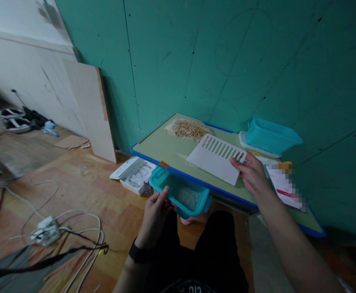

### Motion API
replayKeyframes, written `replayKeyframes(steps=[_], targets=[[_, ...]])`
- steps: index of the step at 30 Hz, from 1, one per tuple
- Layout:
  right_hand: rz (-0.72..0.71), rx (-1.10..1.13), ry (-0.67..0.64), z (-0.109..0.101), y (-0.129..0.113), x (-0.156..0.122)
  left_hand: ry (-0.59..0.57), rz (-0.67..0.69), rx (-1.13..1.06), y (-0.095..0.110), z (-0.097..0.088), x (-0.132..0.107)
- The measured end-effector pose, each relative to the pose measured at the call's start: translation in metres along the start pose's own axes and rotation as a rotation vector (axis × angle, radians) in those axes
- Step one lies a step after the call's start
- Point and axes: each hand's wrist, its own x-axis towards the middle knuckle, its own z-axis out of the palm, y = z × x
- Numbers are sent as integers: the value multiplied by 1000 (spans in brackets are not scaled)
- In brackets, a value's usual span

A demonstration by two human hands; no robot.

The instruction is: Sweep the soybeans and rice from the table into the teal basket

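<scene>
My left hand [154, 213] grips the near rim of a turquoise plastic container [162, 178], thumb over the edge. Pale, rice-like grains [188, 197] lie inside it, and it sits just below the front edge of the table [155, 142]. In my right hand [254, 176] is a flat white plastic scraper [211, 162] with a row of slots along its far edge; I pinch it at its right end, over the tabletop. Beyond it spreads a pile of yellow-brown kernels mixed with pale grains [188, 129]. A thin streak of pale grains [182, 156] runs near the scraper's left corner.
A second turquoise container [271, 136] stands at the table's back right, by a white lid [243, 142]. Papers [283, 185] lie at the right. On the floor are an open white box [132, 179] and a power strip [45, 231] with cables. A board [89, 110] leans against the wall.
</scene>
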Motion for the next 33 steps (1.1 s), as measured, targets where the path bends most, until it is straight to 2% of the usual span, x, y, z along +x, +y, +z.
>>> replayKeyframes(steps=[4, 7, 9, 12, 16, 20, 28, 33], targets=[[-40, -21, 134, -41, 3, 3, -16, 12, -14, -1, -1, 0], [-54, -55, 168, -66, 10, -3, -20, 9, -21, 0, 1, -2], [-85, -78, 169, -76, 15, -10, -15, 5, -26, 2, 2, -2], [-142, -115, 175, -80, 19, -16, -16, 4, -16, 3, 3, -3], [-189, -169, 162, -69, 22, -13, -19, 17, 2, 2, 3, -4], [-211, -187, 99, -45, 24, -4, 4, 29, 16, 0, 3, -4], [-174, -154, 9, 11, 17, 11, 3, 45, 34, -1, 2, -4], [-132, -121, -34, 31, 17, 16, 12, 28, 31, 0, 1, -2]])
